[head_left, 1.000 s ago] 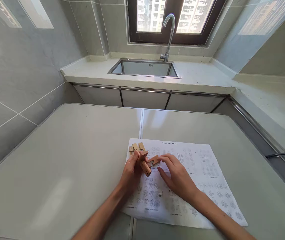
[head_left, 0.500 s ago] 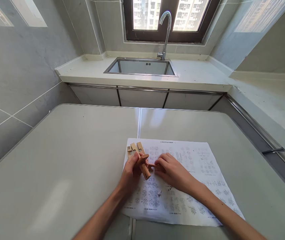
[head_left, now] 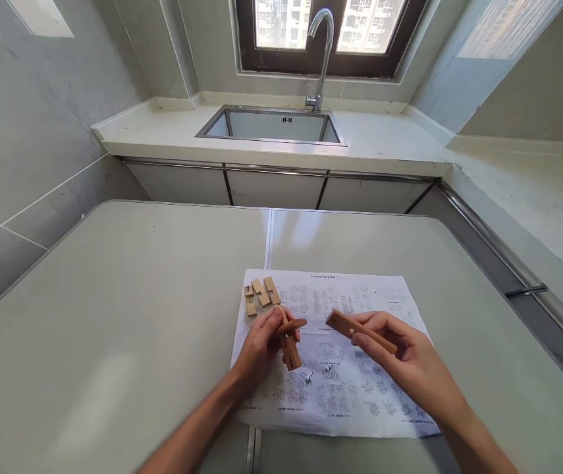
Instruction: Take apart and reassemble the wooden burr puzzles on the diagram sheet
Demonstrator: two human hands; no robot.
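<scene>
1. Head view: left hand [head_left: 260, 336] is curling round crossed wooden pieces [head_left: 292, 353] above the paper [head_left: 390, 421].
2. Right hand [head_left: 402, 352] is pinching a wooden bar [head_left: 345, 323].
3. I'm guessing a slack left grip could spill those pieces.

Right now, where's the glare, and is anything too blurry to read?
Head view: the window is very bright; head view: a pale glare streak lies on the left of the table; head view: the wooden block in the right hand looks fairly sharp, but small print on the paper is unreadable.
</scene>
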